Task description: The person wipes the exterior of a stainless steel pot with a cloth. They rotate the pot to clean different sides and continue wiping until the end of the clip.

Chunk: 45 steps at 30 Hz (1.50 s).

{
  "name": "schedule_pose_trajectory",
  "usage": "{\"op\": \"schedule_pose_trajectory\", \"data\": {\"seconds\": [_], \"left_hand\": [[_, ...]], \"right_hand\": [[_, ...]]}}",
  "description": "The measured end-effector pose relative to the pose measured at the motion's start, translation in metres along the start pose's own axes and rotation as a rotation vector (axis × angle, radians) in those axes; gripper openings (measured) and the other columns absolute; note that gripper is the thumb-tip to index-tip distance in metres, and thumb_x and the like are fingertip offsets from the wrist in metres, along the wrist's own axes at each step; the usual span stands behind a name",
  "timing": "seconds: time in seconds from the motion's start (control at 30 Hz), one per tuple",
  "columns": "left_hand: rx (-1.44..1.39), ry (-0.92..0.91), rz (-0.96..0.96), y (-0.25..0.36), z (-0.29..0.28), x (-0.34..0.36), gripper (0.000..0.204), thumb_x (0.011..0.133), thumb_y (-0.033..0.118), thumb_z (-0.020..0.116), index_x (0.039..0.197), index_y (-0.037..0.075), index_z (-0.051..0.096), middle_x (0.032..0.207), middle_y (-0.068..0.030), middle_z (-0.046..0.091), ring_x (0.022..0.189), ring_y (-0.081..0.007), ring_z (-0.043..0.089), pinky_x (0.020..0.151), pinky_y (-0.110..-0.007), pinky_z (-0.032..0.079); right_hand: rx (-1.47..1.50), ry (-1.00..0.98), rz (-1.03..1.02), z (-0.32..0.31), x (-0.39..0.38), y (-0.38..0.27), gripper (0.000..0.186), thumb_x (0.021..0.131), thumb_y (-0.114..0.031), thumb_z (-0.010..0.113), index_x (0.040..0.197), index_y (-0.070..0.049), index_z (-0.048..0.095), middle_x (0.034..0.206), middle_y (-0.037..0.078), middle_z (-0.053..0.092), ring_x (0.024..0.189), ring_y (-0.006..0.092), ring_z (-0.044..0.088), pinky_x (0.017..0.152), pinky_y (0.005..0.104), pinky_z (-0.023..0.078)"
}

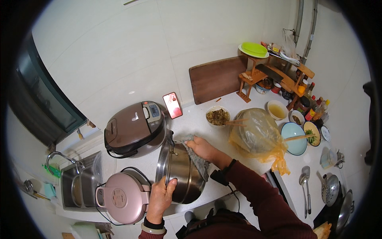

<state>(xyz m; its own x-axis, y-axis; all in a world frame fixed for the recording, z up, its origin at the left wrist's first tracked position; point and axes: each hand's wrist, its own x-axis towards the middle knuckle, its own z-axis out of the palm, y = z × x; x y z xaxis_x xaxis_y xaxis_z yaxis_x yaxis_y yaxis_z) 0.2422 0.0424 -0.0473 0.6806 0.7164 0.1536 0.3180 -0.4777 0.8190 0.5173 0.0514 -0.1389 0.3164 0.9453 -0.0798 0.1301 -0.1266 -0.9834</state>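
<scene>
A large stainless steel pot (180, 167) is tipped on its side over the front of the counter, its rim turned to the left. My left hand (161, 198) grips the pot's near side, with the thumb lying on the outer wall. In my right hand (203, 149) is a grey cloth (197, 160), pressed against the pot's right part and hanging down along it. The pot's inside is mostly out of sight. Just left of my left hand sits a round pink electric pan (121, 197) with its lid down.
A brown rice cooker (133, 125) and a propped phone (172, 105) stand behind the pot. The double sink (81, 187) is at left. Rightward are a bowl of minced food (217, 116), a bowl under a yellow plastic bag (256, 133), a blue plate (294, 139), bottles (314, 108) and ladles (305, 187).
</scene>
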Motion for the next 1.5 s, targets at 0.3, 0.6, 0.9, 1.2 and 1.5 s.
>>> {"op": "schedule_pose_trajectory", "data": {"seconds": [0.3, 0.6, 0.9, 1.2, 1.5], "left_hand": [[-0.046, -0.051, -0.090, -0.001, 0.001, 0.000, 0.025, 0.100, 0.021, 0.076, 0.100, -0.003, 0.068, 0.073, -0.0171, 0.068, 0.060, -0.0280, 0.061, 0.063, -0.039, 0.053], [-0.130, -0.031, 0.025, -0.010, 0.007, 0.001, 0.023, 0.092, 0.013, 0.082, 0.102, 0.000, 0.066, 0.075, -0.0136, 0.067, 0.065, -0.0205, 0.060, 0.065, -0.035, 0.053], [-0.035, -0.042, -0.054, -0.027, -0.013, -0.007, 0.036, 0.091, 0.026, 0.087, 0.103, -0.001, 0.066, 0.081, -0.0046, 0.067, 0.075, -0.0106, 0.058, 0.069, -0.033, 0.052], [-0.162, 0.273, 0.025, -0.073, 0.011, -0.059, 0.045, 0.109, 0.042, 0.064, 0.103, -0.003, 0.063, 0.091, -0.0099, 0.058, 0.085, -0.0222, 0.057, 0.077, -0.034, 0.048], [0.037, 0.443, 0.154, -0.072, 0.029, -0.027, 0.039, 0.113, 0.028, 0.056, 0.091, -0.003, 0.054, 0.079, -0.0187, 0.051, 0.068, -0.0373, 0.052, 0.063, -0.044, 0.043]], "right_hand": [[-0.611, 0.304, -0.665, 0.055, -0.102, -0.056, 0.057, 0.088, -0.019, 0.068, 0.140, 0.000, 0.059, 0.150, 0.019, 0.055, 0.125, 0.0366, 0.056, 0.108, 0.0485, 0.041], [-0.410, 0.122, -0.913, 0.060, -0.121, -0.067, 0.052, 0.093, -0.021, 0.066, 0.142, -0.004, 0.062, 0.150, 0.012, 0.058, 0.115, 0.0369, 0.056, 0.107, 0.0500, 0.038], [-0.724, 0.020, -0.840, 0.065, -0.087, -0.095, 0.044, 0.084, -0.020, 0.073, 0.127, -0.012, 0.067, 0.142, 0.005, 0.056, 0.114, 0.0395, 0.047, 0.102, 0.0547, 0.038], [-0.638, -0.035, -0.701, 0.040, -0.054, -0.101, 0.034, 0.089, -0.017, 0.071, 0.121, -0.009, 0.067, 0.140, 0.004, 0.058, 0.115, 0.0385, 0.048, 0.101, 0.0513, 0.042], [-0.547, 0.080, -0.611, 0.031, -0.031, -0.087, 0.048, 0.095, -0.015, 0.069, 0.141, -0.005, 0.057, 0.159, 0.015, 0.050, 0.131, 0.0435, 0.051, 0.113, 0.0475, 0.038]]}}
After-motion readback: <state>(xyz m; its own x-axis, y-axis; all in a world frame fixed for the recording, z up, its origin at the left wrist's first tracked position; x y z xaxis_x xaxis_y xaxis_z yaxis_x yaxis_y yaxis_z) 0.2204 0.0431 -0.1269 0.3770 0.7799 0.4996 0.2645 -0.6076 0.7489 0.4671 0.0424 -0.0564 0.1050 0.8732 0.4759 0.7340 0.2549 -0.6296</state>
